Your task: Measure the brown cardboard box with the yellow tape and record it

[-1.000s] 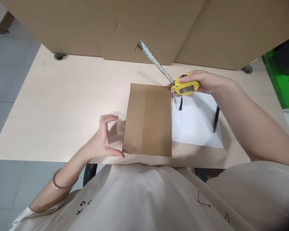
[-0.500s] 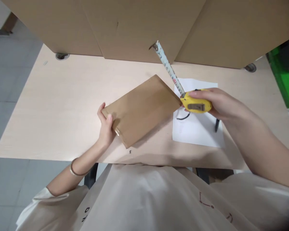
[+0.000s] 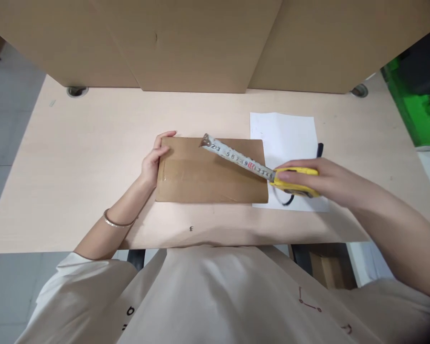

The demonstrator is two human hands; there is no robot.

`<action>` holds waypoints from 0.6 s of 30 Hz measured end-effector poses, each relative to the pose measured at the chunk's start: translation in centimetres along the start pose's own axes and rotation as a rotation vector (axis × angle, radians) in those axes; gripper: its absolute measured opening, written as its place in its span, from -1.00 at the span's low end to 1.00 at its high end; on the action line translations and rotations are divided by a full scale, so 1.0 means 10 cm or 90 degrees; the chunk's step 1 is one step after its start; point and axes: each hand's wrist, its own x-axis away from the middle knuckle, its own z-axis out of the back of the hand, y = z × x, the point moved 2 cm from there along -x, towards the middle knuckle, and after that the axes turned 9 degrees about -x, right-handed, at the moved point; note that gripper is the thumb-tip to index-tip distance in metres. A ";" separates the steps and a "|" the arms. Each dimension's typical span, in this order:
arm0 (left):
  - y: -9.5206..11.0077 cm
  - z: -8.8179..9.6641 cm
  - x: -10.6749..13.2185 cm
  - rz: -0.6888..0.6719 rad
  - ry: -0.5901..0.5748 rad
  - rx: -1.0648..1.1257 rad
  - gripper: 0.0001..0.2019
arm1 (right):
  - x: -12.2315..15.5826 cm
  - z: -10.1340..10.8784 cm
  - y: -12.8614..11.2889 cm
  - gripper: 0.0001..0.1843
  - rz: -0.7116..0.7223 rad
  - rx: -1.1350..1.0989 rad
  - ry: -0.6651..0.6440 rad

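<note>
A brown cardboard box (image 3: 208, 184) lies lengthwise across the table in front of me. My left hand (image 3: 155, 160) grips its left end, thumb on top and fingers round the far corner. In my right hand (image 3: 315, 174) is a yellow tape measure (image 3: 301, 177), held just right of the box. Its white blade (image 3: 236, 157) sticks out leftward and slants over the top of the box, the metal hook end near the far edge. Whether the blade touches the cardboard I cannot tell. A black strap (image 3: 288, 200) hangs below the tape measure.
White paper (image 3: 286, 134) lies on the table to the right, partly under the box and my right hand. A black pen-like object (image 3: 320, 149) sits at its right edge. Tall cardboard panels (image 3: 193, 57) stand along the back of the table (image 3: 93, 191).
The box has turned from a slant to lying square with the table. My right hand has come lower, and the blade has swung down from pointing up and away to lie across above the box.
</note>
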 end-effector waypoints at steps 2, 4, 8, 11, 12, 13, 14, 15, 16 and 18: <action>0.01 -0.03 0.00 0.004 0.023 0.028 -0.50 | -0.19 0.04 -0.20 -0.36 0.036 0.088 -0.007; 0.03 -0.05 0.01 0.017 0.034 0.038 -0.41 | -0.40 0.02 -0.42 -0.33 0.046 0.163 -0.005; 0.06 -0.09 0.00 0.013 0.050 0.036 -0.45 | -0.76 -0.12 -0.82 -0.33 0.077 0.262 -0.010; 0.05 -0.11 -0.01 0.012 0.062 0.047 -0.46 | -0.92 -0.22 -0.98 -0.40 0.082 0.310 -0.004; 0.04 -0.11 -0.02 0.012 0.065 0.052 -0.47 | -0.96 -0.23 -1.01 -0.41 0.073 0.326 -0.003; 0.03 -0.11 -0.03 0.009 0.066 0.055 -0.49 | -1.00 -0.24 -1.03 -0.41 0.069 0.337 -0.003; 0.02 -0.10 -0.04 0.001 0.066 0.053 -0.54 | -1.04 -0.24 -1.03 -0.40 0.075 0.346 -0.006; 0.01 -0.09 -0.05 -0.011 0.065 0.047 -0.60 | -1.07 -0.24 -1.04 -0.40 0.090 0.353 -0.010; 0.00 -0.08 -0.06 -0.024 0.065 0.038 -0.66 | -1.11 -0.24 -1.04 -0.40 0.110 0.360 -0.013; -0.01 -0.04 -0.08 -0.044 0.063 0.009 -0.74 | -1.16 -0.24 -1.04 -0.42 0.144 0.378 -0.011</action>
